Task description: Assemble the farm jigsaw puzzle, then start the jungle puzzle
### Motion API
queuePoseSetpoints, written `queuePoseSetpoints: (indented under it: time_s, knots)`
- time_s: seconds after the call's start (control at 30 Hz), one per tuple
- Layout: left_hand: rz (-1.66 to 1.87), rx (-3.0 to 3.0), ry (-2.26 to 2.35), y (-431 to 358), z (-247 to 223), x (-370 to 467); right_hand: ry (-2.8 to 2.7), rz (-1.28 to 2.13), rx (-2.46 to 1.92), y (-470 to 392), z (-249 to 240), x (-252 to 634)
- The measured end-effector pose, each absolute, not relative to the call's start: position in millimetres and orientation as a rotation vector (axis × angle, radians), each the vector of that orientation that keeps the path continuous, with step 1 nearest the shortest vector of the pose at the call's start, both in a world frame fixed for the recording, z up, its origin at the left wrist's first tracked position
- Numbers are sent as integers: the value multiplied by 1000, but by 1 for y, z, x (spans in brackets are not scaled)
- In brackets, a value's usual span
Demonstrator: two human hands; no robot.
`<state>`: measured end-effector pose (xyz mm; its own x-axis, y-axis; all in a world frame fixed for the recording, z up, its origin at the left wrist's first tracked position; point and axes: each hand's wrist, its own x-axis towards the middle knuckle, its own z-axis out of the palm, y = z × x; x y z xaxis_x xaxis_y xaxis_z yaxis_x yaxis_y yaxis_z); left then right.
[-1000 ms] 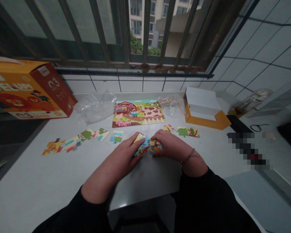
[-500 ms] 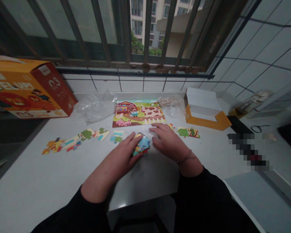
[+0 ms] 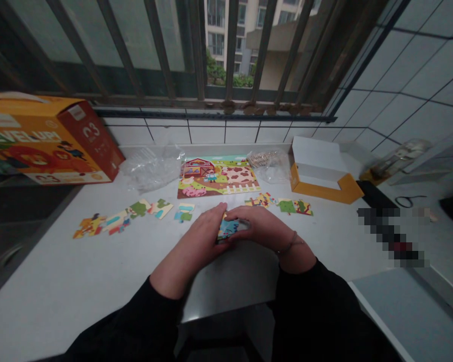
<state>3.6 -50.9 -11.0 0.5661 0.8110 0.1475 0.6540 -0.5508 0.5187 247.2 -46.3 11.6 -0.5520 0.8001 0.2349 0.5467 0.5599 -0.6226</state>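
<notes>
A small stack of puzzle pieces (image 3: pixel 228 229), blue on top, lies between my hands near the middle of the counter. My left hand (image 3: pixel 204 229) wraps its left side, thumb along the near edge. From the other side, my right hand (image 3: pixel 260 225) curls its fingers and thumb around the stack, partly covering it. Just beyond my hands lies a farm picture (image 3: pixel 221 176) with a barn and a spotted cow. A row of loose pieces stretches left, from a blue-and-green piece (image 3: pixel 184 212) to an orange one (image 3: pixel 86 226). More pieces, including a green one (image 3: pixel 286 205), lie to the right.
An orange box (image 3: pixel 86 146) stands at the back left beside a crumpled clear plastic bag (image 3: pixel 151 168). Another plastic bag (image 3: pixel 272 168) rests right of the picture, next to an open yellow-and-white box (image 3: pixel 320 186). A dark cable (image 3: pixel 404 202) lies far right. The counter's front edge is near my sleeves.
My right hand has moved left and closed around the stack, which it was apart from before. My left hand has shifted slightly right with the stack. The camera view has moved a little.
</notes>
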Motion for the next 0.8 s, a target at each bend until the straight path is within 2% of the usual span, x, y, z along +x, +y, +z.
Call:
queuePoseSetpoints:
  time_s: [0.27, 0.53, 0.7, 0.8]
  knots:
    - [551, 2446, 1157, -42, -3, 8, -2189, 551, -1192, -48, 26, 277]
    - [373, 2467, 1020, -65, 10, -4, -2101, 195, -1505, -40, 23, 266]
    - [347, 2419, 1008, -75, 8, -12, -2320, 247, -1539, -34, 15, 241]
    - [422, 2379, 1033, -76, 4, -16, -2272, 258, -1429, -37, 14, 242]
